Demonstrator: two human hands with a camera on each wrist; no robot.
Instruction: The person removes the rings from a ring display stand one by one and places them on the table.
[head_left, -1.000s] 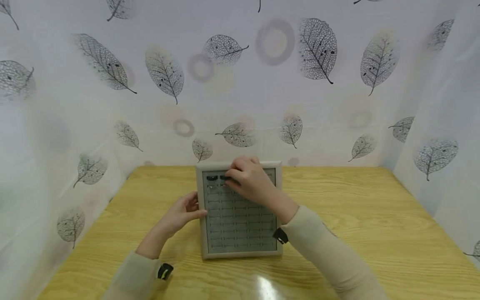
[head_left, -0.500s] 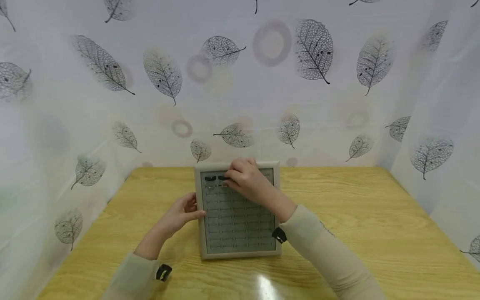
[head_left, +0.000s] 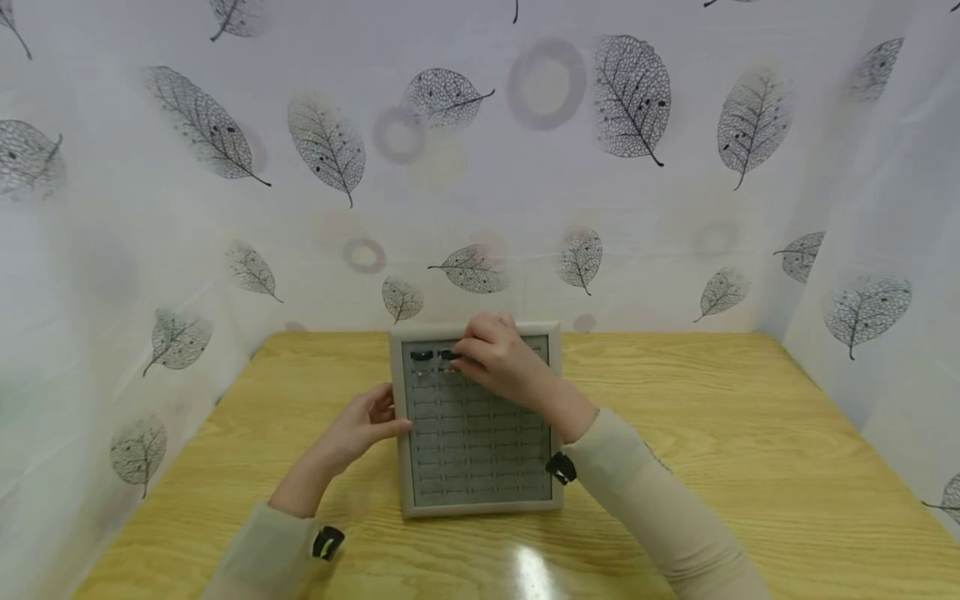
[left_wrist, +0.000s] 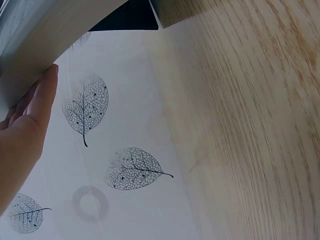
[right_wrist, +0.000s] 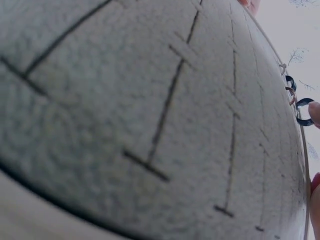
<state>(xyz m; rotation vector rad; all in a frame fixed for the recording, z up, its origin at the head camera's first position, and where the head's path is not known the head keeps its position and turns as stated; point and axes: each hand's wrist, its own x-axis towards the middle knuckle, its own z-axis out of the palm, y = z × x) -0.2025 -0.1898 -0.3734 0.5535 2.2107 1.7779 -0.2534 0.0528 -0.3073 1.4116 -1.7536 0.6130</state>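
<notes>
A ring display board (head_left: 483, 450) with a pale frame and grey slotted face leans upright on the table. My left hand (head_left: 358, 432) holds its left edge, thumb on the front and fingers behind. In the left wrist view the fingers (left_wrist: 42, 97) lie along the frame's back side. At the board's top row, my right hand (head_left: 501, 360) pinches a black ring (right_wrist: 303, 112) at the second slot from the left. Another black ring (head_left: 422, 356) sits in the first slot. Below it is a small shiny ring (head_left: 422, 373). My right hand covers the board's upper right slots.
The wooden table (head_left: 675, 417) extends on both sides of the board. A white leaf-print curtain (head_left: 480, 183) stands behind it and along both sides. A dark support (left_wrist: 127, 17) shows behind the board in the left wrist view.
Both hands stay almost in place, with my right hand still at the second top slot. The view has shifted slightly; the board has not visibly moved.
</notes>
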